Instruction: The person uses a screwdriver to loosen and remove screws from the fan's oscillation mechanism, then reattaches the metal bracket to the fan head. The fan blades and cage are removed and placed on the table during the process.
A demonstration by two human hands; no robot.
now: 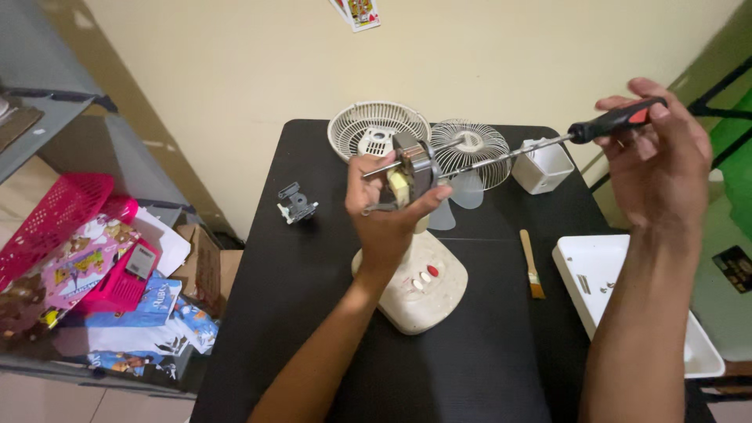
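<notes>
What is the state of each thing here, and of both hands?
Left hand: shut on motor, raised over the base.
Motor: off the fan, held up.
Right hand: shut on screwdriver.
Screwdriver: level, tip at the motor.
Base: flat on the table.
Grilles: taken off, leaning at the back.
Blade: detached, by the grilles.
Brush: lying flat.
Tray: holds small parts.

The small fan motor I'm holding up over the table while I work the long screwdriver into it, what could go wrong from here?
1. The left hand holds the metal fan motor in mid-air, so the black-handled screwdriver in the right hand might slip towards the fingers.
2. A loosened screw could drop onto the black table instead of the white tray.
3. The motor could fall onto the cream fan base.
</notes>
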